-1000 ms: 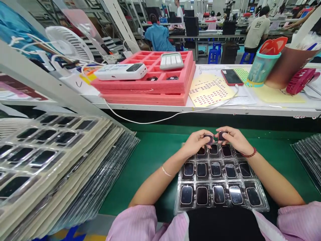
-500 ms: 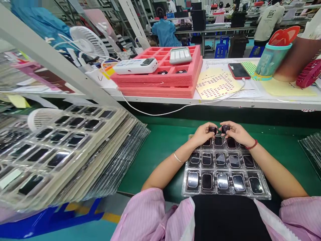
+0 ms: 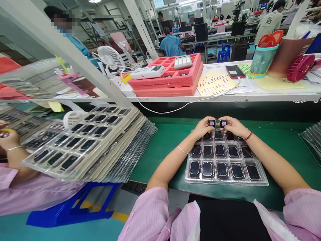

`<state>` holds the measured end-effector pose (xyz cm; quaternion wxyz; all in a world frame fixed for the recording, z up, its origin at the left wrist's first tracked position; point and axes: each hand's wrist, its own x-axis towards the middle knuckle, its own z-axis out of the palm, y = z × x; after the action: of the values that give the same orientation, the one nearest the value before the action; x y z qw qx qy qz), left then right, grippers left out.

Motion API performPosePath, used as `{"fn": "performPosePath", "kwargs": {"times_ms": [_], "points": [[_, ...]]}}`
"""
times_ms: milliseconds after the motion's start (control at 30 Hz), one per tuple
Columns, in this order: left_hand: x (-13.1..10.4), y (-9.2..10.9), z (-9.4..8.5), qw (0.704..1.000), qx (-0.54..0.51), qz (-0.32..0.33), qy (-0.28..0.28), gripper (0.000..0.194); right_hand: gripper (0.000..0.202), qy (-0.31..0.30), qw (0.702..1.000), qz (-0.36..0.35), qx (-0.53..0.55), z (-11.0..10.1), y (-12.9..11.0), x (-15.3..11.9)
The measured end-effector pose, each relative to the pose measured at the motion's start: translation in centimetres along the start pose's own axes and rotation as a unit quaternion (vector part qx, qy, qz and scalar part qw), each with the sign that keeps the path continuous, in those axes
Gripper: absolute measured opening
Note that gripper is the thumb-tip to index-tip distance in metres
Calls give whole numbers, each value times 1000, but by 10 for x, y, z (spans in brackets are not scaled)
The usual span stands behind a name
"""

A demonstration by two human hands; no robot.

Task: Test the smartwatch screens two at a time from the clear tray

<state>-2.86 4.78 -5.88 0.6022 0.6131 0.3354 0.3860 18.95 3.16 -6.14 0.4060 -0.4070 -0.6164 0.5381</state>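
My left hand [image 3: 201, 129] pinches a small smartwatch body [image 3: 212, 122], dark with a rounded-square face. My right hand [image 3: 235, 128] grips a second smartwatch body [image 3: 223, 123] close beside it, with a small gap between the two. Each face shows a pale square patch with a fine pattern, too small to read. Both are held above the far edge of a clear plastic tray [image 3: 225, 183]. Rows of similar dark-faced watch bodies [image 3: 222, 169] sit in its pockets. The far row is partly hidden by my hands.
A tall stack of filled trays [image 3: 100, 144] stands left on the green bench [image 3: 160, 150]; more trays [image 3: 312, 142] lie right. The shelf holds red foam trays [image 3: 163, 90], a phone [image 3: 235, 71] and a cup [image 3: 263, 63]. A co-worker's hand [image 3: 11, 139] shows at far left.
Both watch faces were plain dark and now show pale patterned patches. My hands stay close together over the tray. The view has shifted, bringing a co-worker's arm in at left.
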Motion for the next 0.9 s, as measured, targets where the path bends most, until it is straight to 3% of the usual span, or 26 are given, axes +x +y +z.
{"fn": "performPosePath", "kwargs": {"times_ms": [233,433,600,900], "points": [[2,1,-4,999,-43,-22,4,65,57,6,998,10,63,-5,3,3],[5,-2,-3,1000,-4,-12,4,62,45,22,998,-8,56,-3,6,4],[6,-3,-2,1000,5,-2,1,51,49,19,998,-10,54,-2,2,3],[7,-4,0,1000,-5,-7,-12,56,54,18,998,5,67,-4,-4,-4]]}}
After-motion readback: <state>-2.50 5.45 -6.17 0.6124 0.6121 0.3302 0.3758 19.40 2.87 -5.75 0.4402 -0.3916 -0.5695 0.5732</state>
